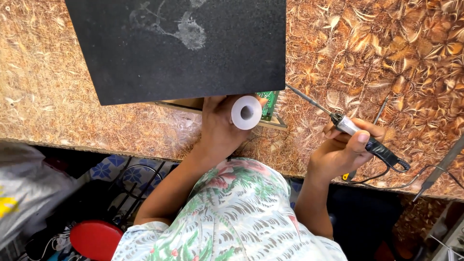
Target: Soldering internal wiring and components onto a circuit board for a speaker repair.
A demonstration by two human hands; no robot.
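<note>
My left hand [220, 126] holds a white spool [246, 112], its round end facing up, at the near edge of a green circuit board [268, 103]. The board is mostly hidden under a large black foam pad [183, 48]. My right hand [345, 147] grips a soldering iron [355, 131] by its black handle; its thin metal tip points up-left and ends near the board's right corner. The iron's cord loops off to the right.
The bench [386, 53] is covered in a brown leaf-pattern sheet. A thin metal tool [380, 110] lies behind my right hand, a grey bar [442, 166] at the right edge. Below the bench sit a red stool [95, 239], cables and a blue patterned cloth [116, 166].
</note>
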